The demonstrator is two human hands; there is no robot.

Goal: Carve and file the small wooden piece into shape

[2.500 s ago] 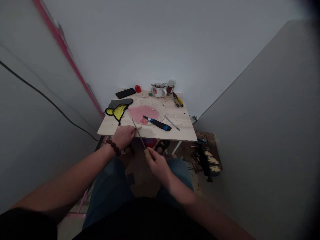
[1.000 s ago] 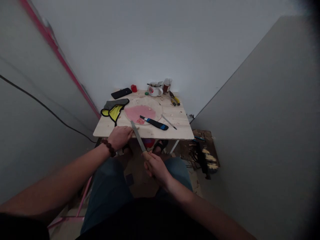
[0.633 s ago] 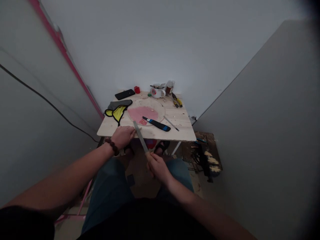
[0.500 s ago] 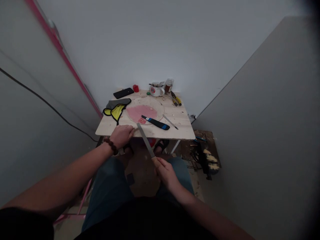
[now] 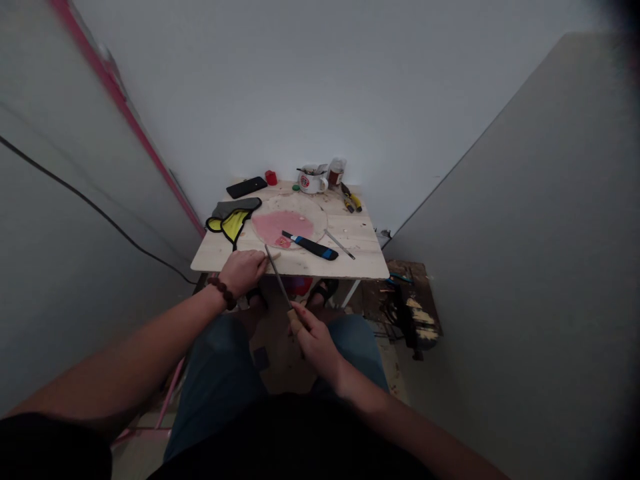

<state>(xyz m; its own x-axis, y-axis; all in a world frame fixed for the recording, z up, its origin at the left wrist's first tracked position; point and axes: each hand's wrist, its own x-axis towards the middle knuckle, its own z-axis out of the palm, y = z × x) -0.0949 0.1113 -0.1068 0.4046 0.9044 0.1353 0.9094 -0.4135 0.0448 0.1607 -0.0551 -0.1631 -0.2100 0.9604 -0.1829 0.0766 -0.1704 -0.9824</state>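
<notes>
My right hand (image 5: 313,340) is closed around the wooden handle of a long metal file (image 5: 277,275), whose blade slants up and left to the near edge of the small wooden table (image 5: 360,263). My left hand (image 5: 243,270), with a bead bracelet at the wrist, is closed on a small wooden piece (image 5: 274,257) pressed against that table edge, right where the file's tip meets it. Most of the piece is hidden under my fingers.
On the table lie a round board with a pink patch (image 5: 287,222), a blue-black handled tool (image 5: 311,246), a thin metal rod (image 5: 340,244), yellow-grey gloves (image 5: 231,219), a phone (image 5: 246,187), a mug (image 5: 312,181), a jar (image 5: 336,172) and pliers (image 5: 351,199). Walls close in on both sides. Tools clutter the floor at the right (image 5: 407,307).
My right hand has slid the file back and forth across the piece at the table edge; it now sits pushed forward again. My left hand has stayed in place.
</notes>
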